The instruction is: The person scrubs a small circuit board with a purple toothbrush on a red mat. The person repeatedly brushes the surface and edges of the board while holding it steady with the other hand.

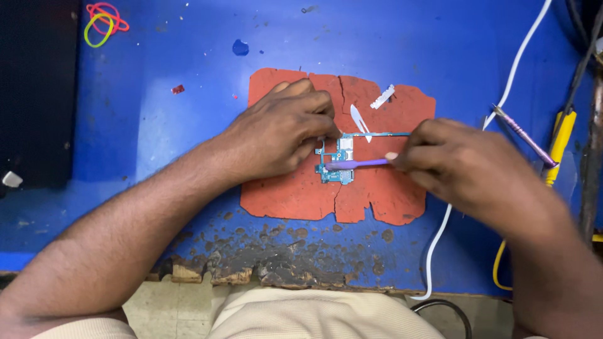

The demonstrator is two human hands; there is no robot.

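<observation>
The work in hand looks like cleaning a small circuit board [339, 164], and it appears to be in the middle of the scrubbing step. The board, blue-green with a pale metal shield near its middle and a thin strip running off to its upper right, lies flat on a cracked red mat [383, 194] in the middle of a worn blue table [157, 119]. The left hand [279, 135] rests on the mat with its fingertips pressed down on the board's upper left edge, pinning it in place. The right hand [458, 166] is closed in a pinch around the handle of a purple brush [355, 164], whose head lies across the board, touching it. White tweezers [359, 120] and a small white plastic piece [382, 96] lie on the mat just above the board, untouched. A white cable [502, 94] runs down the right side of the table, a metal-tipped tool [524, 135] and a yellow-handled one [559, 144] lie near it, and coloured rubber bands [103, 22] sit well apart at the far left corner. As a judgement, the next stroke calls for light, short passes, with the left fingers holding firm so the board does not slide or twist, and care that the bristles do not catch the thin strip.
</observation>
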